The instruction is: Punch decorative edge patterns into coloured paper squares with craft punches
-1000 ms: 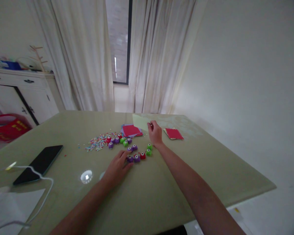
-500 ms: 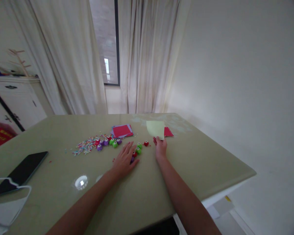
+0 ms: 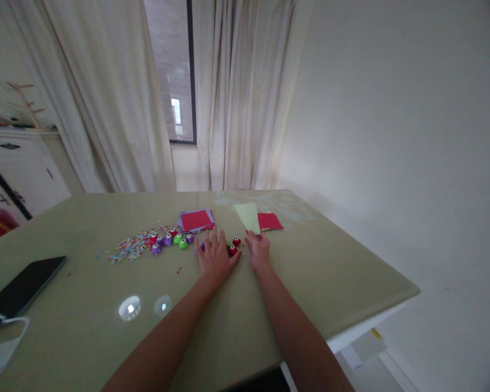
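Note:
My left hand (image 3: pixel 215 255) lies with fingers spread over a small group of toy figures with eyes, and partly hides them. A red figure (image 3: pixel 232 250) shows beside its thumb, and another red figure (image 3: pixel 237 240) sits just beyond. My right hand (image 3: pixel 258 247) pinches the lower corner of a pale green paper sheet (image 3: pixel 249 218), which is tilted upward above the table. A red card with a dotted edge (image 3: pixel 270 221) lies behind that sheet. Left of my left hand stand several more figures, among them a green one (image 3: pixel 183 243) and a purple one (image 3: pixel 155 249).
Small colourful confetti-like pieces (image 3: pixel 133 247) are scattered at the left of the figures. A stack of red and purple sheets (image 3: pixel 196 220) lies behind. A dark tablet (image 3: pixel 28 286) and a white cable (image 3: pixel 20 321) lie at the left. The table's right edge (image 3: pixel 371 322) runs near the wall.
My left hand has slid right and forward over the figures, its fingers spreading. The green paper in my right hand has turned and tilted, leaving more of the red card in sight.

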Demonstrator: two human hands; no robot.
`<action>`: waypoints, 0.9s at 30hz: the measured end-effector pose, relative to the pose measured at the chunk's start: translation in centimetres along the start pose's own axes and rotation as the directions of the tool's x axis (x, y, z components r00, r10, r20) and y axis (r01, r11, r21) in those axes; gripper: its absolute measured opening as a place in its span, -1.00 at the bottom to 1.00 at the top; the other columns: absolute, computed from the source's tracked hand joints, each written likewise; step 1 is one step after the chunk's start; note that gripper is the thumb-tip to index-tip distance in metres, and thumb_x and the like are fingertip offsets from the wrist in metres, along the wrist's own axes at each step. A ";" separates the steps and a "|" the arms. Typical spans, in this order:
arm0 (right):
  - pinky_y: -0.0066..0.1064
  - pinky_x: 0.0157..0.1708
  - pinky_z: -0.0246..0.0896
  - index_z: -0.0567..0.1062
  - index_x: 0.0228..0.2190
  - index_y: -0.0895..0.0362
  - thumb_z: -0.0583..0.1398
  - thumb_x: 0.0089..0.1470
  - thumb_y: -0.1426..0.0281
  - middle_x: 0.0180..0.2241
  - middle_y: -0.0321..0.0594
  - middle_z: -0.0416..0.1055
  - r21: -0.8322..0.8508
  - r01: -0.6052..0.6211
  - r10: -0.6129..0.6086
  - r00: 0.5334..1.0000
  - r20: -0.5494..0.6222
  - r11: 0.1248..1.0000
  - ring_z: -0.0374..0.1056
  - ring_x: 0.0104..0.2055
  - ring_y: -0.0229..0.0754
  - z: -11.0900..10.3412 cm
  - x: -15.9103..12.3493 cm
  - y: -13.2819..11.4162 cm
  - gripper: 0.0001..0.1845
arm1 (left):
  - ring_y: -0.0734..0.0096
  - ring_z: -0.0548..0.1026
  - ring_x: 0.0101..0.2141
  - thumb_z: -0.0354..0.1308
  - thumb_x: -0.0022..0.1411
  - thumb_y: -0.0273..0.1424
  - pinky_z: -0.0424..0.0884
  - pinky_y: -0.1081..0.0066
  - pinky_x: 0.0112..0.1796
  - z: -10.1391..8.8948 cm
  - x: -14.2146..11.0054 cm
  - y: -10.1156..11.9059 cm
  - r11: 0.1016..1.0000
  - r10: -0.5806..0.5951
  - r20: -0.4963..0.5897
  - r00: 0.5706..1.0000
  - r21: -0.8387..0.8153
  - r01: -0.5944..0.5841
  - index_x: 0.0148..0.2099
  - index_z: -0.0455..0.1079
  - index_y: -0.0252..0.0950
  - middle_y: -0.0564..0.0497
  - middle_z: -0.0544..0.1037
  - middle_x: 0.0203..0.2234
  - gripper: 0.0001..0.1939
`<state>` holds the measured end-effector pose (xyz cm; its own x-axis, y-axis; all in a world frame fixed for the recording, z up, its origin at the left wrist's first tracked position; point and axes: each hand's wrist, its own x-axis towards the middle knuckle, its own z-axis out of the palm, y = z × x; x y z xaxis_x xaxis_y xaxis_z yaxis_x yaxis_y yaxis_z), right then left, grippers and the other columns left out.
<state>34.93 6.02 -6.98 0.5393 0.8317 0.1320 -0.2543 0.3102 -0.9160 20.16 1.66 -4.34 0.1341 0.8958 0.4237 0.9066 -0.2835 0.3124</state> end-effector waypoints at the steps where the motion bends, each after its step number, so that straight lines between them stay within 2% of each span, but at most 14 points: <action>1: -0.35 -0.24 0.50 0.56 -0.22 0.10 0.38 -0.07 0.22 -0.25 -0.16 0.68 -0.001 -0.004 0.004 1.000 0.003 1.000 0.59 -0.17 -0.10 0.1 0.0 0.0 -0.64 | -0.45 0.02 0.46 0.19 0.33 0.05 -0.32 -0.49 0.34 -0.1 -0.3 -0.1 1.000 -0.028 -0.005 1.000 0.007 0.028 0.52 0.12 -0.33 -0.44 0.14 0.50 -0.10; 3: -0.37 -0.29 0.48 0.57 -0.25 0.11 0.39 -0.10 0.22 -0.32 -0.20 0.67 -0.005 -0.012 0.012 1.000 0.008 1.000 0.57 -0.24 -0.12 0.2 -0.1 0.0 -0.65 | -0.41 0.11 0.44 0.18 0.33 0.04 -0.20 -0.45 0.34 -0.3 -0.6 -0.3 0.999 -0.033 0.007 0.999 0.009 0.033 0.51 0.14 -0.33 -0.44 0.18 0.48 -0.12; 6: -0.41 -0.33 0.45 0.57 -0.27 0.12 0.40 -0.11 0.21 -0.37 -0.24 0.64 -0.010 -0.015 0.015 1.000 0.011 1.000 0.54 -0.30 -0.16 0.3 -0.1 0.0 -0.65 | -0.25 0.21 0.41 0.21 0.33 0.01 0.01 -0.21 0.37 -0.3 -0.3 -0.7 1.000 0.016 0.044 0.999 -0.005 -0.016 0.47 0.18 -0.29 -0.37 0.23 0.47 -0.18; 9: -0.42 -0.35 0.43 0.56 -0.29 0.13 0.39 -0.11 0.20 -0.40 -0.28 0.63 -0.014 -0.007 0.007 1.000 0.012 1.000 0.52 -0.34 -0.18 0.3 -0.2 0.0 -0.65 | -0.23 0.22 0.41 0.21 0.33 -0.01 0.16 -0.11 0.33 0.0 0.3 -0.8 0.999 0.044 0.073 0.996 -0.022 -0.043 0.43 0.23 -0.30 -0.37 0.26 0.45 -0.23; 13: -0.43 -0.38 0.40 0.55 -0.32 0.13 0.39 -0.10 0.20 -0.45 -0.31 0.60 -0.028 0.014 -0.014 1.000 0.014 1.000 0.49 -0.39 -0.20 0.3 -0.4 0.0 -0.67 | -0.24 0.14 0.44 0.20 0.34 -0.02 0.15 -0.08 0.35 0.5 1.1 -0.9 0.997 0.065 0.102 0.993 -0.042 -0.061 0.40 0.26 -0.36 -0.41 0.27 0.44 -0.25; 18: -0.42 -0.40 0.41 0.56 -0.34 0.13 0.40 -0.09 0.20 -0.47 -0.31 0.59 -0.041 0.037 -0.035 0.999 0.034 0.998 0.47 -0.43 -0.20 0.2 -0.7 -0.2 -0.68 | -0.32 -0.04 0.50 0.23 0.30 0.06 0.04 -0.08 0.39 0.8 1.6 -1.0 0.998 0.053 0.121 0.991 -0.051 -0.048 0.41 0.22 -0.44 -0.47 0.16 0.48 -0.13; 22: -0.39 -0.35 0.44 0.57 -0.33 0.14 0.41 -0.09 0.19 -0.44 -0.28 0.62 -0.044 0.050 -0.048 0.998 0.045 0.998 0.50 -0.40 -0.18 0.2 -0.7 -0.1 -0.67 | -0.33 0.12 0.45 0.22 0.29 0.12 0.13 -0.05 0.34 1.1 1.9 -1.1 0.998 0.026 0.141 0.990 -0.059 -0.018 0.46 0.13 -0.42 -0.50 0.11 0.49 -0.05; 27: -0.34 -0.26 0.50 0.57 -0.34 0.15 0.42 -0.07 0.19 -0.39 -0.20 0.65 -0.048 0.075 -0.073 0.996 0.055 0.996 0.56 -0.32 -0.14 0.0 -0.5 0.4 -0.67 | -0.29 0.26 0.40 0.21 0.30 0.11 0.25 0.04 0.28 1.4 2.5 -1.2 0.998 0.011 0.154 0.988 -0.069 -0.001 0.46 0.13 -0.45 -0.54 0.12 0.48 -0.05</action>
<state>34.53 5.72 -7.38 0.5115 0.8310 0.2187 -0.1738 0.3493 -0.9208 20.00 4.74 -4.83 0.2044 0.9345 0.2913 0.8766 -0.3072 0.3705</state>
